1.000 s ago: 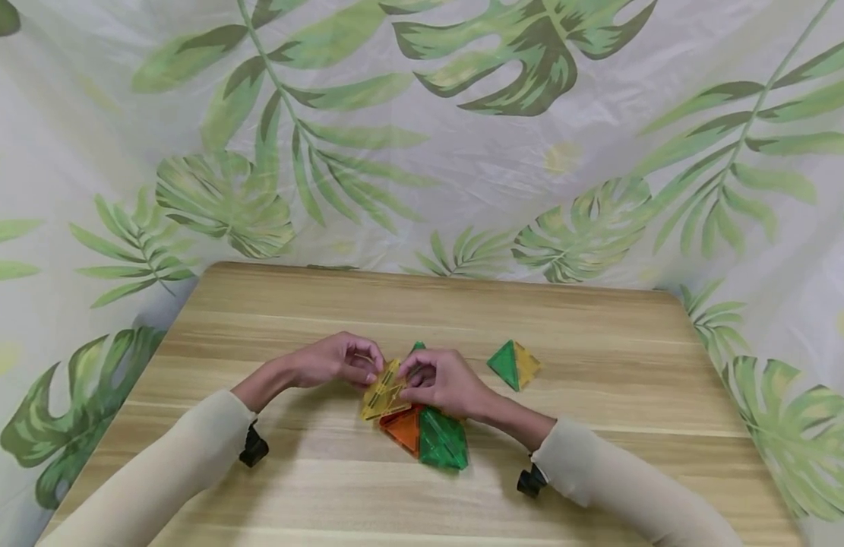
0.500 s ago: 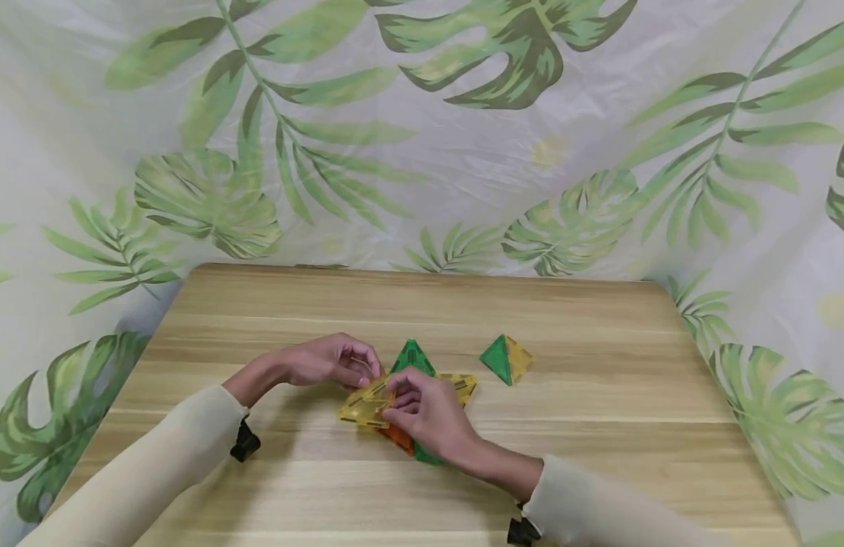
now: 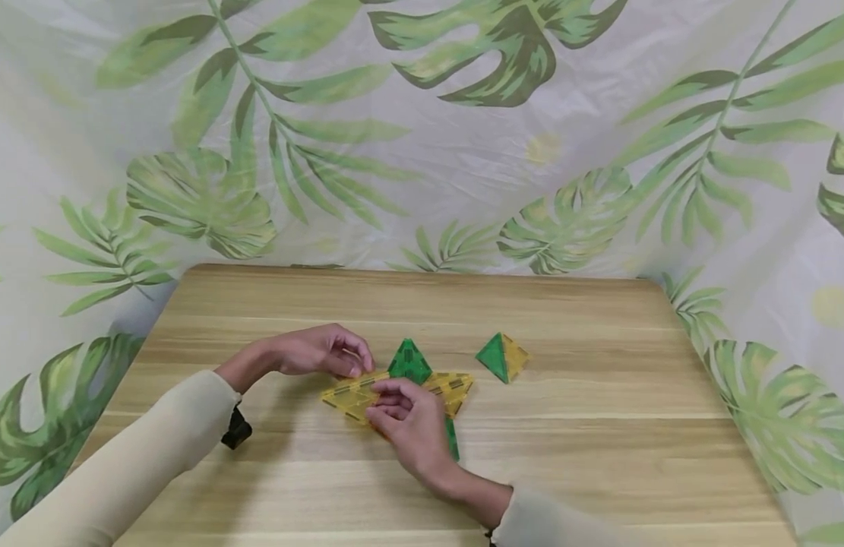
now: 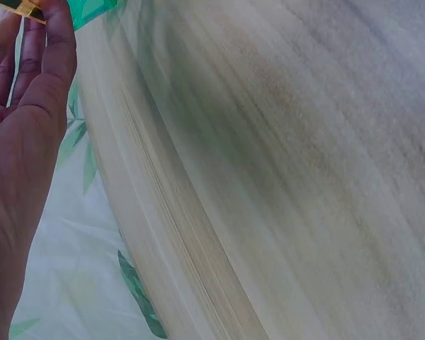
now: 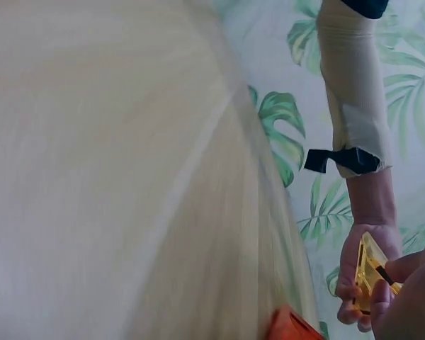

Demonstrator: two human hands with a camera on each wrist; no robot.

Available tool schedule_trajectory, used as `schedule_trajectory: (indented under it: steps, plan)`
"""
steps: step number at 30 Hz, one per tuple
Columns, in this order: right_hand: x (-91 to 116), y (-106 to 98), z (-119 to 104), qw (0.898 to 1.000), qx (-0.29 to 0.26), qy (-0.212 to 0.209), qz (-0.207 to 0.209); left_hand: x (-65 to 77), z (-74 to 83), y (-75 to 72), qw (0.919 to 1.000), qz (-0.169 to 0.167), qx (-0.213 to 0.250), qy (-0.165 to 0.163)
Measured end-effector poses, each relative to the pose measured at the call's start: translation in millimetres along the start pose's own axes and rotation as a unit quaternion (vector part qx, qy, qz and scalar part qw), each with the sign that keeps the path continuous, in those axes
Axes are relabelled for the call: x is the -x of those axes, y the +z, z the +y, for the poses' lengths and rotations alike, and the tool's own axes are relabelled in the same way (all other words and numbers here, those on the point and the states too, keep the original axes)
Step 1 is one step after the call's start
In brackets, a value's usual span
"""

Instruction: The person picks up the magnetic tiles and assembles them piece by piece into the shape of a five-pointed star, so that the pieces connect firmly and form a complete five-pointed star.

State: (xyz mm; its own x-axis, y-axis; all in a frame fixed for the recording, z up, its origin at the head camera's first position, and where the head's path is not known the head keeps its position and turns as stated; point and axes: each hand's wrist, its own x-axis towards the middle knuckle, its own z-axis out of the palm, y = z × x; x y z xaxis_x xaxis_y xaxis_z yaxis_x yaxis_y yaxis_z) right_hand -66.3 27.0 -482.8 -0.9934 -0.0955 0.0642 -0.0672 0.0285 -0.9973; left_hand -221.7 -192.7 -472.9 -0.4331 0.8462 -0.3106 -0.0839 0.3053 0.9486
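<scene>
My right hand (image 3: 411,425) pinches a translucent yellow triangular magnetic tile (image 3: 349,396) at its right part, over the left side of a star-like tile build. On that tile's upper edge, the fingertips of my left hand (image 3: 322,351) pinch it too. The build has a green triangular tile (image 3: 409,361) pointing away, a yellow triangular tile (image 3: 454,387) on the right and a green tile (image 3: 452,439) at the near side, partly behind my right hand. An orange tile (image 5: 292,326) shows in the right wrist view; in the head view my right hand mostly covers it.
A small green-and-yellow tile piece (image 3: 504,357), pyramid-like, stands apart to the right of the build. Everything lies on a wood-grain table (image 3: 586,471). A leaf-patterned cloth (image 3: 367,175) hangs behind the table's far edge.
The yellow tile has swung left and flatter, from tilted over the build to jutting out leftward. My right hand has moved left and nearer, uncovering the far green tile and right yellow tile.
</scene>
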Motion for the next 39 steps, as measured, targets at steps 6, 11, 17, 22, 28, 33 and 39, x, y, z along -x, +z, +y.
schedule_trajectory:
  steps: [6, 11, 17, 22, 28, 33, 39]
  plan:
    - [8, 13, 8, 0.998, -0.053, 0.019, 0.036, -0.7, -1.6, -1.9, 0.9998, 0.001, -0.002, -0.018]
    - [11, 20, 16, 0.996, -0.073, 0.027, 0.05, -2.1, -2.5, -2.5, 0.9996, 0.001, -0.001, -0.027]
    - [10, 17, 20, 0.996, -0.071, 0.046, 0.035, -5.3, -9.6, -5.2, 0.9995, 0.012, 0.0, -0.028]
    - [9, 13, 20, 0.996, -0.06, 0.058, 0.027, -8.4, -15.8, -5.6, 0.9993, 0.021, -0.002, -0.03]
    - [8, 11, 18, 0.996, -0.061, 0.061, 0.035, -8.7, -15.2, -5.1, 0.9991, 0.025, -0.007, -0.034]
    - [5, 5, 11, 0.996, -0.061, 0.06, 0.03, -8.3, -10.3, -4.5, 0.999, 0.028, 0.007, -0.034]
    - [0, -2, 7, 0.997, -0.027, 0.063, 0.019, -8.5, -7.0, -1.9, 0.9989, 0.029, 0.024, -0.03]
